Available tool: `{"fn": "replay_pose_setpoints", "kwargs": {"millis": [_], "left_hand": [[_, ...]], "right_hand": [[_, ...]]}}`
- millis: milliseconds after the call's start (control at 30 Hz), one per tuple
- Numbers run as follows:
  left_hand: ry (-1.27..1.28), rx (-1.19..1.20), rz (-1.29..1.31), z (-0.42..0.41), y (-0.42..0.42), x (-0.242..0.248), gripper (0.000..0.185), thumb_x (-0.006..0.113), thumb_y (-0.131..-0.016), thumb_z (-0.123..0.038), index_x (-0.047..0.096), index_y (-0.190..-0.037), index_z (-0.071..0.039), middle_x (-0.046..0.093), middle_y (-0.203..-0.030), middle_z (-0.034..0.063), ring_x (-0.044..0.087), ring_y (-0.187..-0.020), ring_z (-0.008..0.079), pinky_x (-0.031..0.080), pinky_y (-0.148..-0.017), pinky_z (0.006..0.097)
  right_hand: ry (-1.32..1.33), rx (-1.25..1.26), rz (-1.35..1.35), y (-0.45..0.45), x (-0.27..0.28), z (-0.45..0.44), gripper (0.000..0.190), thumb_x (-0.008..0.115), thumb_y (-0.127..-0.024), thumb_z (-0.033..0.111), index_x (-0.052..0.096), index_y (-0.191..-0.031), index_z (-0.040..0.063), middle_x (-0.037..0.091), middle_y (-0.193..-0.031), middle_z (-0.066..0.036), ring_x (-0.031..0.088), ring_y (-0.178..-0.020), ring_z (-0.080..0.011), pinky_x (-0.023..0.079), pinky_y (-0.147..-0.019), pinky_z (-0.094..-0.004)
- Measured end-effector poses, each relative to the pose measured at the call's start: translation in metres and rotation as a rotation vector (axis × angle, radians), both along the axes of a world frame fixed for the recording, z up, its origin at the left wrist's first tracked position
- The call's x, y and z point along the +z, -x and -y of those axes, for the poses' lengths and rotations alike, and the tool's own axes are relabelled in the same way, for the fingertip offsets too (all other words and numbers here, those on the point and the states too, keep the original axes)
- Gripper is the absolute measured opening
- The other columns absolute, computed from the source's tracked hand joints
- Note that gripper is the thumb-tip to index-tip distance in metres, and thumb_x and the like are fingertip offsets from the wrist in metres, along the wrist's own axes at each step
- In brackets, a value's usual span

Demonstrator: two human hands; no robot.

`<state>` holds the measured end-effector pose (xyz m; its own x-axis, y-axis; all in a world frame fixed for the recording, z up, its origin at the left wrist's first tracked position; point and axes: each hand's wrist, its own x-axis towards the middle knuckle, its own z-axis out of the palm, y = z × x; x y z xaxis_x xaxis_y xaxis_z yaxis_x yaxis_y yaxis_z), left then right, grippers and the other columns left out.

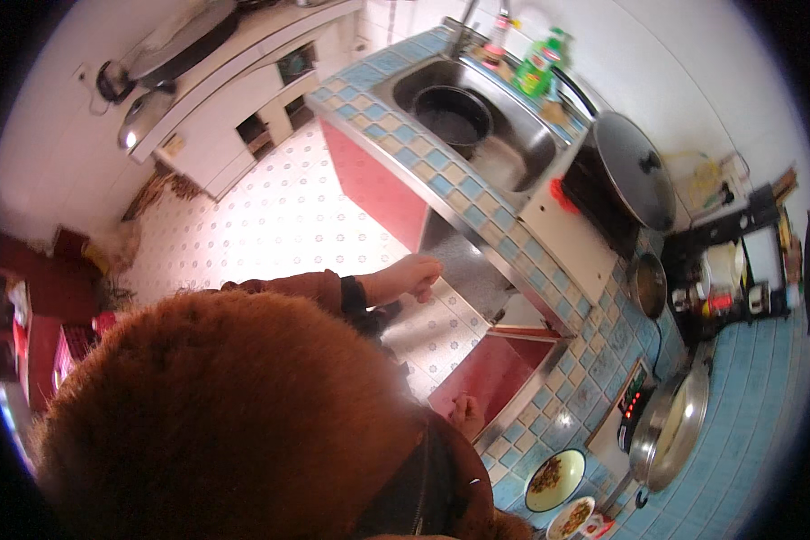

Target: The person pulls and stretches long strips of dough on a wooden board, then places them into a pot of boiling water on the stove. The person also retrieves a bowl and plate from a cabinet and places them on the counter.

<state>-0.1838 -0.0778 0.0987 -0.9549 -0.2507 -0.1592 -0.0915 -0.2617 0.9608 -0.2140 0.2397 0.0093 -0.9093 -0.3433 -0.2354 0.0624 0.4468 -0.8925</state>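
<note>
My left hand (415, 275) hangs over the tiled floor, beside the grey open bay under the counter. Its fingers are curled, and nothing shows in them. Lower down, my right hand (468, 414) is in front of a red cabinet panel (496, 368), near the counter's front edge. That hand is partly hidden by my clothing, and whether it holds anything is unclear. Beyond it on the blue-and-cream tiled counter (574, 398) stand a pale bowl (568, 476) and a smaller white dish (572, 518), both with chopped food. A metal pan (651, 442) rests on an induction cooker (629, 418).
A black pot (451, 116) sits in the steel sink (523, 158). Behind it stands a green pump bottle (538, 65). A glass lid (631, 169) leans near a white board (570, 236). A small pot (648, 285) and condiment containers (719, 300) occupy the corner.
</note>
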Motion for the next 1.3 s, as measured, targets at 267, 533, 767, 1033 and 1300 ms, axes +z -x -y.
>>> {"fn": "replay_pose_setpoints", "kwargs": {"millis": [267, 533, 767, 1033, 1300], "left_hand": [[-0.137, 0.279, 0.104, 0.047, -0.098, -0.001, 0.033, 0.051, -0.086, -0.032, 0.05, -0.066, -0.006, 0.05, -0.056, 0.005, 0.047, -0.051, 0.0115, 0.038, -0.051, 0.0264], [-0.196, 0.699, 0.091, 0.125, -0.245, -0.001, 0.029, 0.059, -0.082, -0.023, 0.05, -0.058, -0.009, 0.049, -0.051, 0.0019, 0.045, -0.047, 0.0103, 0.037, -0.049, 0.0248], [-0.267, 0.843, 0.047, 0.183, -0.352, -0.007, 0.03, 0.059, -0.078, -0.011, 0.042, -0.055, -0.013, 0.047, -0.051, -0.0006, 0.044, -0.047, 0.0085, 0.041, -0.051, 0.0239], [-0.259, 1.031, 0.07, 0.237, -0.398, -0.025, 0.033, 0.055, -0.074, -0.002, 0.034, -0.053, -0.015, 0.038, -0.051, -0.0041, 0.04, -0.047, 0.0078, 0.041, -0.049, 0.0242], [-0.254, 1.205, 0.004, 0.33, -0.37, -0.019, 0.035, 0.053, -0.07, 0.005, 0.03, -0.053, -0.015, 0.034, -0.051, -0.0055, 0.039, -0.046, 0.0067, 0.039, -0.047, 0.0224]], "right_hand": [[-0.038, 0.35, -0.135, -0.013, -0.007, 0.054, 0.021, 0.055, -0.087, 0.021, 0.055, -0.073, 0.005, 0.044, -0.051, 0.003, 0.04, -0.046, -0.0049, 0.032, -0.041, -0.0216], [-0.087, 0.811, -0.246, -0.085, 0.017, 0.188, 0.02, 0.056, -0.086, 0.021, 0.057, -0.076, 0.003, 0.046, -0.053, 0.002, 0.041, -0.045, -0.0053, 0.033, -0.042, -0.0217], [-0.034, 0.948, -0.091, -0.164, 0.06, 0.289, 0.025, 0.066, -0.067, 0.015, 0.056, -0.084, -0.001, 0.058, -0.078, -0.016, 0.055, -0.068, -0.0309, 0.044, -0.061, -0.0362], [-0.084, 1.121, -0.174, -0.166, 0.027, 0.392, 0.016, 0.059, -0.082, 0.018, 0.059, -0.079, 0.002, 0.056, -0.061, -0.009, 0.054, -0.055, -0.0176, 0.042, -0.052, -0.0301], [-0.001, 1.181, -0.207, -0.119, 0.03, 0.534, 0.017, 0.058, -0.082, 0.019, 0.059, -0.078, 0.003, 0.057, -0.059, -0.011, 0.056, -0.053, -0.0197, 0.042, -0.05, -0.0316]]}}
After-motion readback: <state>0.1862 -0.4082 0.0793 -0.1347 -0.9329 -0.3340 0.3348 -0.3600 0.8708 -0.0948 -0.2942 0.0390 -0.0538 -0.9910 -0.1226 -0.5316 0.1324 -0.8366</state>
